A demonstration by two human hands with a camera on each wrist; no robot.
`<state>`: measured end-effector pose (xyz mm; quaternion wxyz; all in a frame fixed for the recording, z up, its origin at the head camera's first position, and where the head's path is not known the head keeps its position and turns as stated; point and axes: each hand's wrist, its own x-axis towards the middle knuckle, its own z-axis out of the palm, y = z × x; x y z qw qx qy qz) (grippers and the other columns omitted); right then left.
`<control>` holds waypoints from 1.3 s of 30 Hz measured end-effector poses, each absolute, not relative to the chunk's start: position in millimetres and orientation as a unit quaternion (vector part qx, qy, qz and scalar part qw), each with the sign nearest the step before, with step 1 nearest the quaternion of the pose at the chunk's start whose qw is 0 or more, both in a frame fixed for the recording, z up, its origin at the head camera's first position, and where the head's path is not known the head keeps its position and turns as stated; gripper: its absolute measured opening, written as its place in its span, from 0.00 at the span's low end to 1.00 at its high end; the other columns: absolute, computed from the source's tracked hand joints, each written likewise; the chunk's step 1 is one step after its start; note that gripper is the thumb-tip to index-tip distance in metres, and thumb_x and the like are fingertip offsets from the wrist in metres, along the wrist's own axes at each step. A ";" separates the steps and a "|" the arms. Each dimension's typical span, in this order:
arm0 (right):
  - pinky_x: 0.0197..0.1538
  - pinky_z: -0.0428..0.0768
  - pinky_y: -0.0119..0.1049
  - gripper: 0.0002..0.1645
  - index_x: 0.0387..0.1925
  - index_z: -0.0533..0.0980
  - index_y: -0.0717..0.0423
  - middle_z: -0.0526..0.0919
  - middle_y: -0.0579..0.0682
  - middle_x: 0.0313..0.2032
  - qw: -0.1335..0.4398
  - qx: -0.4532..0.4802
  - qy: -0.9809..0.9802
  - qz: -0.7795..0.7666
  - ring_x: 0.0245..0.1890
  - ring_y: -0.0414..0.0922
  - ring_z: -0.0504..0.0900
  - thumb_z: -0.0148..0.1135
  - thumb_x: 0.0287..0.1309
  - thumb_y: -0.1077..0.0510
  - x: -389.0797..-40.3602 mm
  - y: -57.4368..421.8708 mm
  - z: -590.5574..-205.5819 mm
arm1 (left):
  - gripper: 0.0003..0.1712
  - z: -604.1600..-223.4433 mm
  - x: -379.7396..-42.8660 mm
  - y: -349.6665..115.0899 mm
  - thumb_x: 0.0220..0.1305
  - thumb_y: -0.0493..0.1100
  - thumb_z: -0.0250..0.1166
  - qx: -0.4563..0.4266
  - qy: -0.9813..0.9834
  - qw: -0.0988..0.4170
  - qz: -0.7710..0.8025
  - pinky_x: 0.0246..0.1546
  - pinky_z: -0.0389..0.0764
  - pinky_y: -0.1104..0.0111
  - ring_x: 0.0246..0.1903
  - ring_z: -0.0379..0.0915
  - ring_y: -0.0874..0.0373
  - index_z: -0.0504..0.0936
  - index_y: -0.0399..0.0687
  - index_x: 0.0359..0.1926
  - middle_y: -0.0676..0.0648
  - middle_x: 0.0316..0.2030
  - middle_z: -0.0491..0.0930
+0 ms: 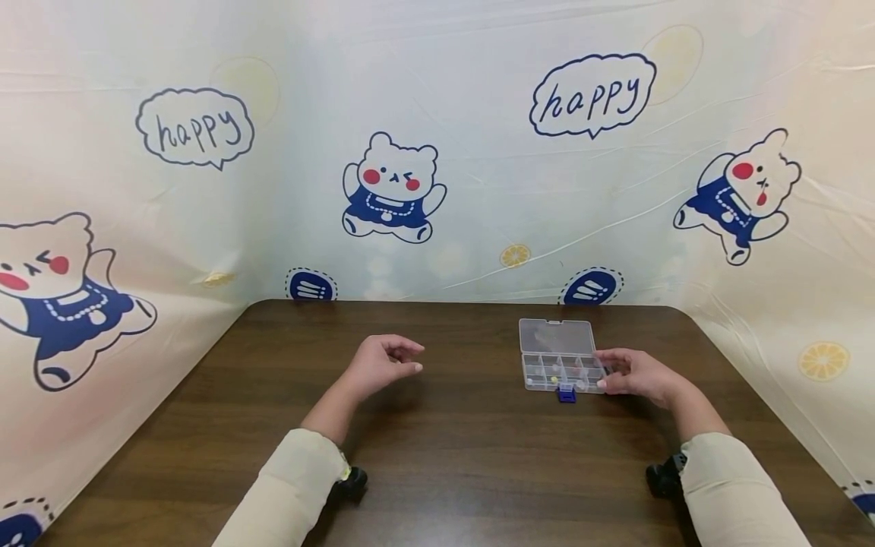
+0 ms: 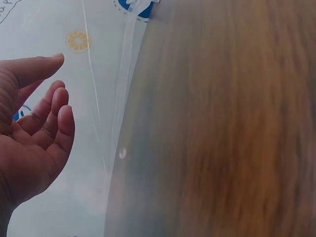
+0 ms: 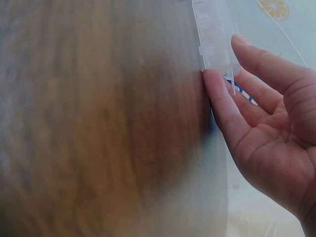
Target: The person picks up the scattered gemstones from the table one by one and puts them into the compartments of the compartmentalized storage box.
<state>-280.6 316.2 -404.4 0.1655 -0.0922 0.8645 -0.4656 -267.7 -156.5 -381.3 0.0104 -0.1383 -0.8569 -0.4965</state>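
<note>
A clear plastic compartment box (image 1: 535, 371) lies on the right part of the table with its lid (image 1: 557, 336) tipped back. Small pieces, one of them yellow (image 1: 554, 379), show in its compartments. A small blue piece (image 1: 567, 395) sits against its front edge. My right hand (image 1: 637, 374) holds the right end of the box, thumb at the front corner and fingers toward the back one. In the right wrist view, fingertips meet the end of the box (image 3: 210, 29). My left hand (image 1: 380, 365) hovers left of the box, fingers loosely bent and holding nothing.
The brown wooden table (image 1: 437, 456) spreads under both arms. Behind and beside it hangs a pale curtain (image 1: 478, 175) printed with bears and lettering. Each wrist carries a black camera (image 1: 666, 477) below a light sleeve (image 1: 734, 486).
</note>
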 end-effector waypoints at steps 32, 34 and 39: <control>0.51 0.77 0.40 0.46 0.69 0.61 0.66 0.64 0.70 0.65 0.162 -0.093 0.861 -0.472 0.52 0.55 0.72 0.72 0.54 0.57 -281.1 315.1 -404.6 | 0.16 -395.9 -296.7 -196.5 0.54 0.37 0.74 -0.109 -0.896 -0.016 -0.430 0.36 0.79 0.64 0.35 0.74 0.53 0.86 0.41 0.45 0.47 0.38 0.83; 0.51 0.77 0.40 0.46 0.69 0.61 0.66 0.64 0.70 0.65 0.163 -0.093 0.861 -0.472 0.52 0.55 0.72 0.72 0.54 0.57 -281.2 315.2 -405.0 | 0.16 -396.9 -299.8 -196.9 0.54 0.37 0.74 -0.107 -0.900 -0.022 -0.422 0.37 0.79 0.64 0.35 0.73 0.53 0.87 0.42 0.45 0.47 0.38 0.83; 0.51 0.77 0.41 0.46 0.69 0.61 0.66 0.64 0.70 0.65 0.163 -0.092 0.862 -0.471 0.52 0.55 0.72 0.72 0.55 0.57 -281.1 315.7 -404.7 | 0.16 -401.6 -310.6 -198.1 0.53 0.36 0.75 -0.117 -0.904 -0.037 -0.408 0.37 0.80 0.64 0.36 0.74 0.54 0.87 0.44 0.45 0.48 0.38 0.83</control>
